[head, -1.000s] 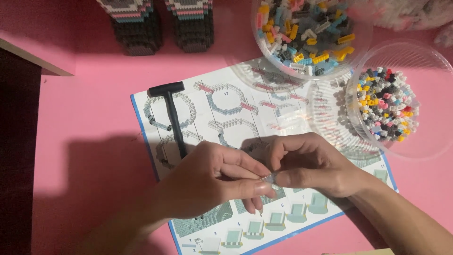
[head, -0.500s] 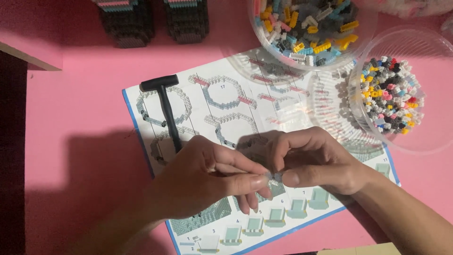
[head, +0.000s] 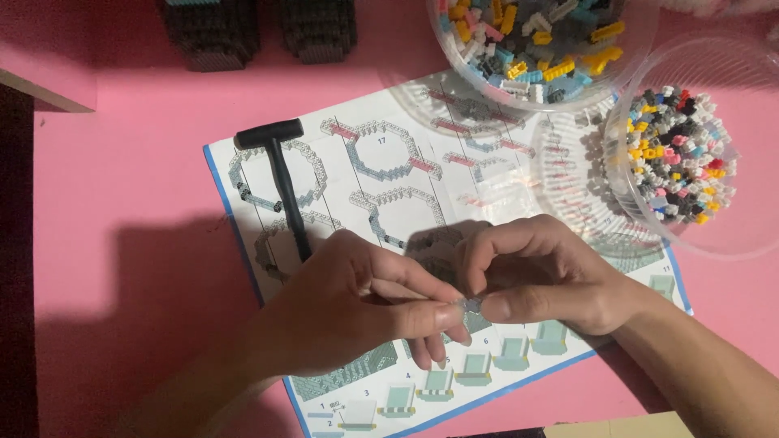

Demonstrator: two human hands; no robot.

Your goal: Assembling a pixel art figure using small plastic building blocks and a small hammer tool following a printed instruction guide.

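My left hand (head: 357,304) and my right hand (head: 544,276) meet over the lower part of a printed instruction sheet (head: 381,174). Between the fingertips of both hands sits a tiny grey building brick (head: 469,304), pinched from both sides. A small black plastic hammer (head: 280,174) lies on the sheet just above my left hand, its head at the upper left. The sheet lies flat on the pink table (head: 130,211).
Two clear round tubs of small mixed-colour bricks stand at the upper right, one at the top (head: 535,45) and one at the right edge (head: 690,158). Two dark built brick models (head: 260,28) stand at the top left. The table's left edge (head: 28,243) drops to dark floor.
The view has shifted slightly, so the sheet and tubs sit a little higher in frame. Both hands stay pressed together on the small brick, with only slight finger movement.
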